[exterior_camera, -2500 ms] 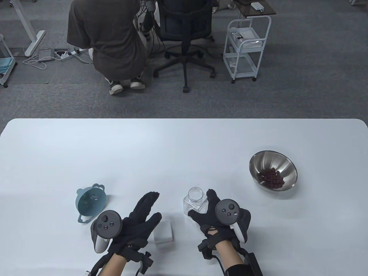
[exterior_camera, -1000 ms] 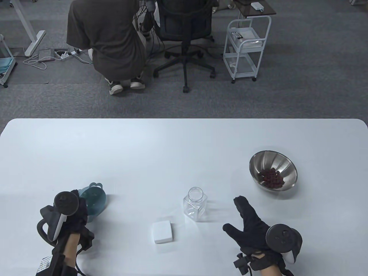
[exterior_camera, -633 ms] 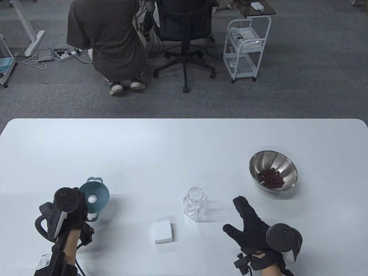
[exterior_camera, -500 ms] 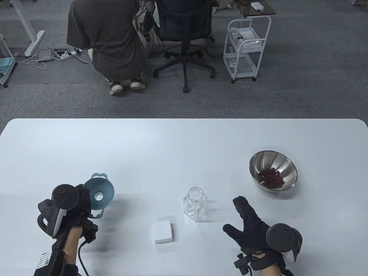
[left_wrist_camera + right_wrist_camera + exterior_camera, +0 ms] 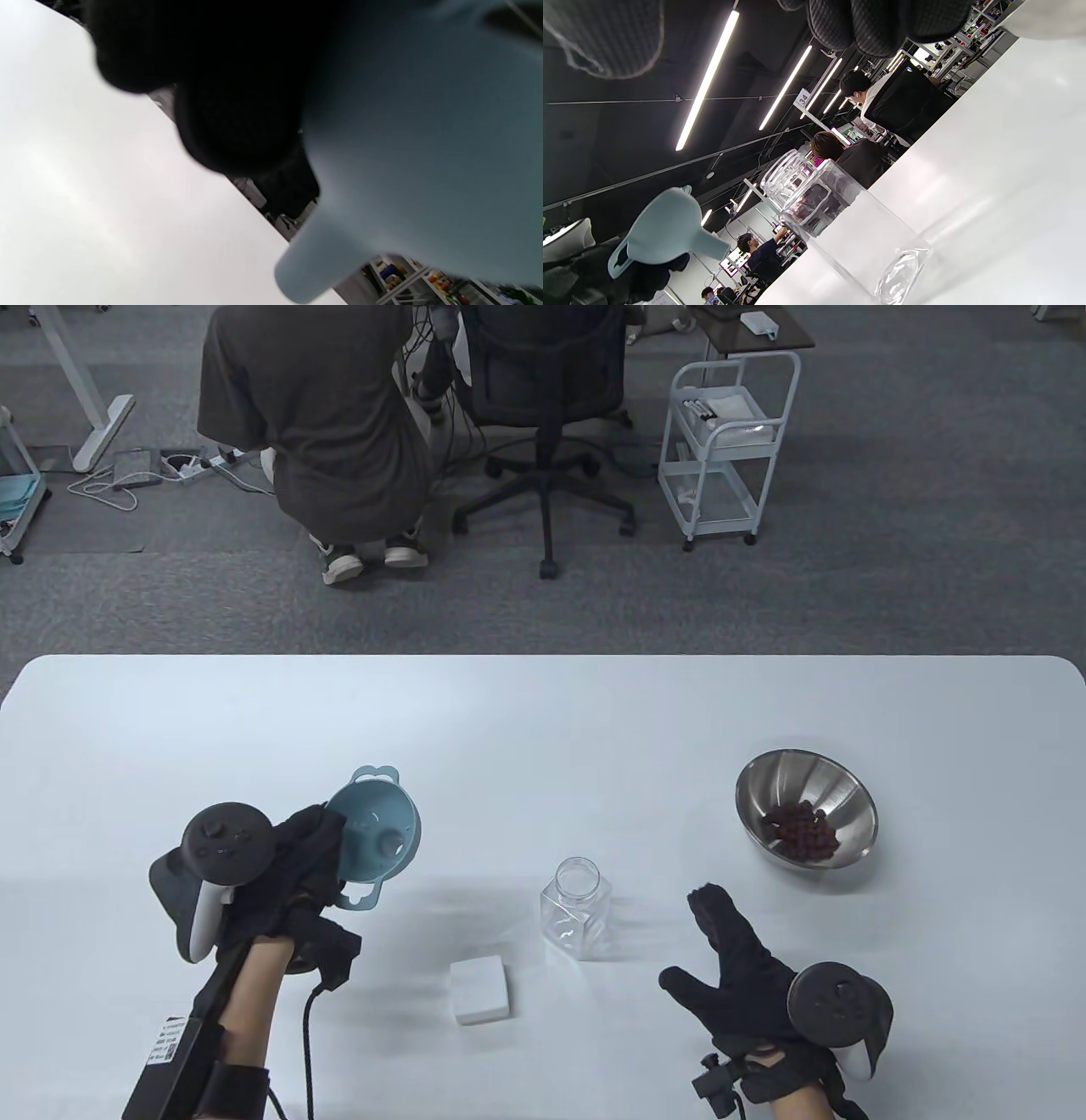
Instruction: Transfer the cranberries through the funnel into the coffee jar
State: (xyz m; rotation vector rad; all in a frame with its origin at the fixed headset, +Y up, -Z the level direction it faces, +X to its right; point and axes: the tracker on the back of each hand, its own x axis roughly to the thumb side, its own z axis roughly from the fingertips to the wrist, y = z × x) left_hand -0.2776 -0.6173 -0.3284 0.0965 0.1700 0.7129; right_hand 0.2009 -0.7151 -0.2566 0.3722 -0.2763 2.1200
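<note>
My left hand (image 5: 297, 857) grips a light blue funnel (image 5: 373, 833) and holds it above the table, left of the jar. In the left wrist view the funnel (image 5: 407, 161) fills the right side, spout down, with my gloved fingers (image 5: 237, 118) beside it. The clear open jar (image 5: 577, 906) stands upright at the table's middle front; it also shows in the right wrist view (image 5: 831, 220), with the funnel (image 5: 666, 231) behind it. My right hand (image 5: 730, 950) rests flat and empty on the table right of the jar. A steel bowl (image 5: 836, 785) holds cranberries (image 5: 799, 828) at the right.
A white square lid (image 5: 480, 990) lies on the table in front of the jar, between my hands. Beyond the table's far edge sit a person (image 5: 314, 415), an office chair (image 5: 543, 398) and a white cart (image 5: 730, 441).
My left hand let go of the lid, moved left, gripped the funnel, lifted it and carried it right toward the jar. My right hand left the jar and now rests to its right.
</note>
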